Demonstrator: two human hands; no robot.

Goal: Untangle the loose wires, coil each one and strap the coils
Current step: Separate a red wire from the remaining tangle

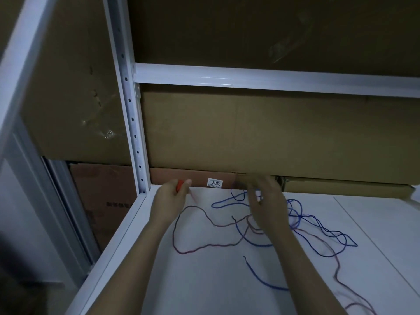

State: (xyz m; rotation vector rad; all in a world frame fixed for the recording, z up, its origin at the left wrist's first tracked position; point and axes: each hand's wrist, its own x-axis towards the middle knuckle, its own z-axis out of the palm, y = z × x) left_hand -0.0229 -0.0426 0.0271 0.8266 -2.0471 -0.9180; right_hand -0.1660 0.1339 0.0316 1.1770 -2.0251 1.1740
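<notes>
A red wire and a blue wire lie tangled in loose loops on the white shelf board. My left hand is at the shelf's back left and grips a small orange-red bundle, the start of the red wire, which trails down from the hand. My right hand hovers blurred over the tangle's middle, fingers curled near the blue loop; whether it pinches a strand I cannot tell. A loose blue end lies between my forearms.
A white slotted upright post rises at the shelf's back-left corner, with a white crossbeam above. Brown cardboard boxes stand behind the shelf; one carries a label reading 3055. The shelf's left rail borders a drop.
</notes>
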